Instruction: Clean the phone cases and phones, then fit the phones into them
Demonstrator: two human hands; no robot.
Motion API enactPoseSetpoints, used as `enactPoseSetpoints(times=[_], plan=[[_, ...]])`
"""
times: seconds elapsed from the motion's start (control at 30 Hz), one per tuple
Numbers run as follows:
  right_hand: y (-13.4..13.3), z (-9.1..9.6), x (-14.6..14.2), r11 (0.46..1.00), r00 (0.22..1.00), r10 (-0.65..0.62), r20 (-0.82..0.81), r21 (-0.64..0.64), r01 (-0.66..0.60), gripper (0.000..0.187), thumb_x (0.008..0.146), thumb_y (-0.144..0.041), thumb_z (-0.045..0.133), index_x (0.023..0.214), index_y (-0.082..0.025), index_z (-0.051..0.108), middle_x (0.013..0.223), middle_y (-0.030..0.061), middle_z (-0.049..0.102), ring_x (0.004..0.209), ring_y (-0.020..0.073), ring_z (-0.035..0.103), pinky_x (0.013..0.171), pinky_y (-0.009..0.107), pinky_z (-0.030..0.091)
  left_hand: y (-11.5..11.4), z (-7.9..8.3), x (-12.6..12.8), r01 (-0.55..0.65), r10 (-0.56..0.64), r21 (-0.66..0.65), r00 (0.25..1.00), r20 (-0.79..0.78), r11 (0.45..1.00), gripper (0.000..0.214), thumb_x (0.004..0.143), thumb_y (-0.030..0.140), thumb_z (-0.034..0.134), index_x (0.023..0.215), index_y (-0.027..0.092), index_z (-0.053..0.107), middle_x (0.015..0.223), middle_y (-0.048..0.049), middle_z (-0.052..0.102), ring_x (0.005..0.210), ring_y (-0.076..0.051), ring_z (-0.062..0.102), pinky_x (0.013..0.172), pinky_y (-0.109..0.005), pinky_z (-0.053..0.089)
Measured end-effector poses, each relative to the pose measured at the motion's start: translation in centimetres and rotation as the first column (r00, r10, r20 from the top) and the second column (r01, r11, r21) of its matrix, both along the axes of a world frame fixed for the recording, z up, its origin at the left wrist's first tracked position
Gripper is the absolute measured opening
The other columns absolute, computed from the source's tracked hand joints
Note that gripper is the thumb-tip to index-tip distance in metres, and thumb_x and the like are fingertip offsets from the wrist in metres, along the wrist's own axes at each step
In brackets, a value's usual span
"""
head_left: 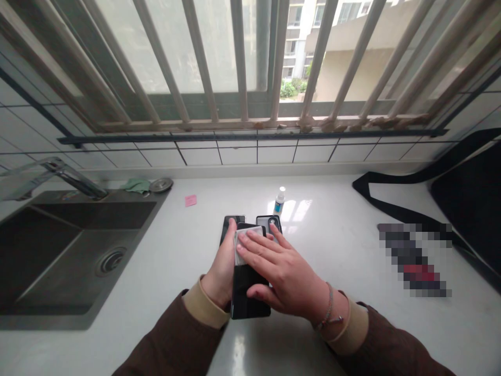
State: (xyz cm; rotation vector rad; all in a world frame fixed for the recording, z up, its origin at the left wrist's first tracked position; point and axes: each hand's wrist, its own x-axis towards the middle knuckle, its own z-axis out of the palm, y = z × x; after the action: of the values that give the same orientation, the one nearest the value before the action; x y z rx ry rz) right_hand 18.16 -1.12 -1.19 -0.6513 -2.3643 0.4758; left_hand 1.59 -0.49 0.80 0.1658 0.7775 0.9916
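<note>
A black smartphone (250, 292) lies in my left hand (219, 271), which is closed along its left edge with the thumb up the side. On the upper part of its dark face is a white cloth (243, 256). My right hand (284, 269) presses the cloth down with flat, stretched-out fingers, its thumb apart on the phone's lower half. Just beyond, partly hidden by my hands, are another dark phone-like slab (234, 218) and a phone case (263, 220) with a camera cutout. A small white bottle (279, 201) with a blue label stands behind the case.
To the left, a dark sink (78, 261) is set into the white counter (176, 245), with a chrome faucet (74, 180), a metal drain strainer (160, 184) and a green cloth (136, 185). A pink note (190, 200) lies nearby. A black bag (469, 198) with its strap sits right, beside a blurred-out item (415, 261).
</note>
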Motion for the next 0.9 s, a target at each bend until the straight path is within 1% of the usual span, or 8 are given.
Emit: enactPoseSetpoints(times=[0.13,0.23,0.33,0.4,0.5,0.6,0.73,0.9], plan=[[0.2,-0.1,0.3,0.992,0.992,-0.124,0.025,-0.016,0.125,0.072,0.111,-0.054,0.053,0.172,-0.02,0.037,0.174,0.016,0.042,0.165,0.0351,0.036,0.139,0.064,0.014,-0.3,-0.3,1.1,-0.027,0.028,0.059,0.999,-0.027,0.998,0.059,0.11,0.064,0.045,0.124,0.015,0.076,0.107,-0.0147,0.083,0.111,-0.029,0.08,0.108,-0.042,0.06],[0.1,-0.1,0.3,1.0,1.0,-0.017,-0.022,-0.009,0.017,0.07,0.111,-0.056,0.052,0.168,-0.016,0.045,0.17,0.0169,0.048,0.164,0.0332,0.039,0.138,0.06,0.023,-0.1,-0.3,0.8,-0.032,0.033,0.028,0.998,-0.057,0.999,0.063,0.109,0.066,0.046,0.113,0.011,0.077,0.098,-0.0166,0.082,0.096,-0.027,0.081,0.097,-0.037,0.064],[-0.2,0.0,0.1,0.986,0.986,0.155,-0.062,0.07,-0.151,0.066,0.112,-0.055,0.053,0.159,-0.009,0.055,0.163,0.0188,0.058,0.161,0.029,0.044,0.136,0.05,0.035,0.3,0.1,-0.2,-0.062,0.058,-0.044,0.995,-0.075,0.997,0.073,0.104,0.077,0.043,0.091,0.011,0.073,0.075,-0.0127,0.074,0.064,-0.02,0.073,0.066,-0.03,0.064],[-0.5,0.1,-0.2,0.959,0.965,0.253,-0.074,0.152,-0.24,0.062,0.113,-0.053,0.053,0.151,-0.005,0.062,0.157,0.0187,0.064,0.158,0.0261,0.048,0.134,0.042,0.04,0.6,0.4,-0.9,-0.119,0.116,-0.029,0.99,-0.075,0.993,0.074,0.102,0.081,0.04,0.087,0.014,0.068,0.069,-0.0078,0.068,0.054,-0.017,0.065,0.054,-0.028,0.059],[-0.8,0.3,-0.4,0.925,0.943,0.324,-0.081,0.237,-0.297,0.055,0.113,-0.051,0.055,0.139,-0.005,0.07,0.15,0.0147,0.071,0.155,0.0236,0.054,0.133,0.037,0.043,1.0,0.7,-1.3,-0.235,0.233,-0.012,0.968,-0.091,0.972,0.073,0.102,0.082,0.037,0.091,0.016,0.066,0.069,-0.006,0.065,0.058,-0.02,0.067,0.062,-0.035,0.063],[-0.8,0.6,-0.4,0.926,0.952,0.297,-0.068,0.265,-0.27,0.048,0.113,-0.049,0.056,0.129,-0.009,0.075,0.146,0.0133,0.074,0.152,0.0239,0.057,0.132,0.037,0.044,1.0,0.5,-1.0,-0.291,0.286,-0.035,0.952,-0.107,0.956,0.073,0.1,0.084,0.038,0.093,0.017,0.065,0.068,-0.0059,0.064,0.061,-0.022,0.069,0.068,-0.04,0.066],[-0.4,0.7,-0.4,0.962,0.982,0.169,-0.084,0.23,-0.146,0.051,0.113,-0.051,0.052,0.134,-0.009,0.073,0.152,0.0167,0.069,0.152,0.0279,0.057,0.133,0.044,0.043,0.5,0.0,-0.5,-0.204,0.202,-0.034,0.977,-0.069,0.978,0.078,0.094,0.092,0.039,0.09,0.018,0.064,0.075,-0.0079,0.069,0.063,-0.022,0.07,0.066,-0.037,0.065],[-0.3,0.2,-0.1,0.991,0.989,0.087,-0.123,0.114,-0.073,0.049,0.115,-0.049,0.046,0.139,-0.015,0.071,0.158,0.0153,0.064,0.156,0.0282,0.052,0.134,0.052,0.039,-0.1,0.2,-0.1,-0.02,0.016,-0.034,0.993,-0.115,0.999,0.088,0.097,0.09,0.032,0.095,0.012,0.072,0.086,-0.0163,0.077,0.081,-0.023,0.078,0.08,-0.03,0.065]])
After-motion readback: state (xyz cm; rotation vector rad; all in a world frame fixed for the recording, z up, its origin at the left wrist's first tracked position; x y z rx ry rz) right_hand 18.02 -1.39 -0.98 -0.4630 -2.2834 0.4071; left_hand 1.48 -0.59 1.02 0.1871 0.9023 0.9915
